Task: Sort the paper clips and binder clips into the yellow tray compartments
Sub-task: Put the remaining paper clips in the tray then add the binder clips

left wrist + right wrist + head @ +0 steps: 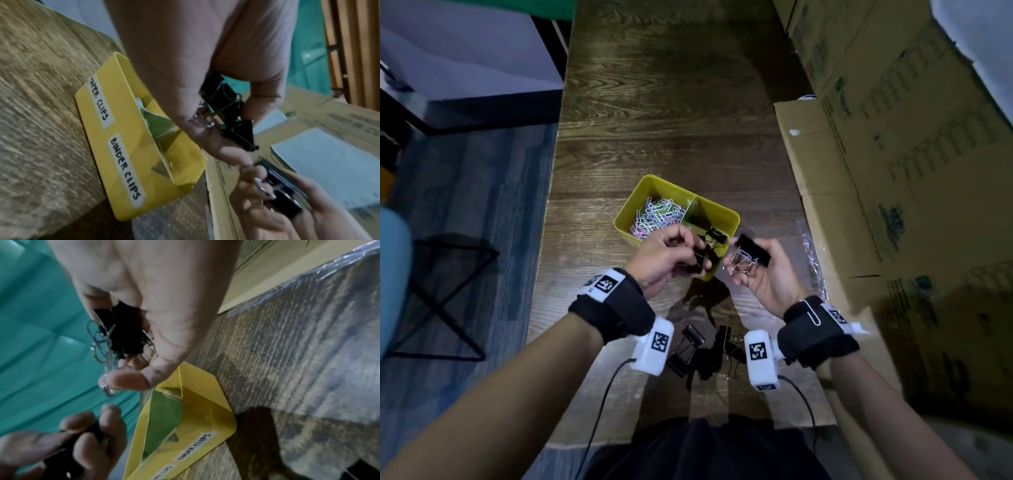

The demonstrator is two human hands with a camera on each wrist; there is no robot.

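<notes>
A yellow tray [726,213] stands mid-table, labelled paper clips and binder clips [125,167] on its near wall. Its left compartment holds several coloured paper clips [659,216]; the right holds a black binder clip [717,236]. My left hand [671,257] hovers over the tray's near edge and grips several black binder clips [228,110]. My right hand [756,267], just right of the tray, cradles a large black binder clip [753,251] with silver handles in curled fingers [127,379]. A pile of black binder clips [705,353] lies on the table between my wrists.
Cardboard boxes [893,154] line the table's right side. Crinkled clear plastic [813,260] lies along their base. A white paper clip [812,312] sticks on my right wrist strap. A black wire stool [445,294] stands on the floor at left.
</notes>
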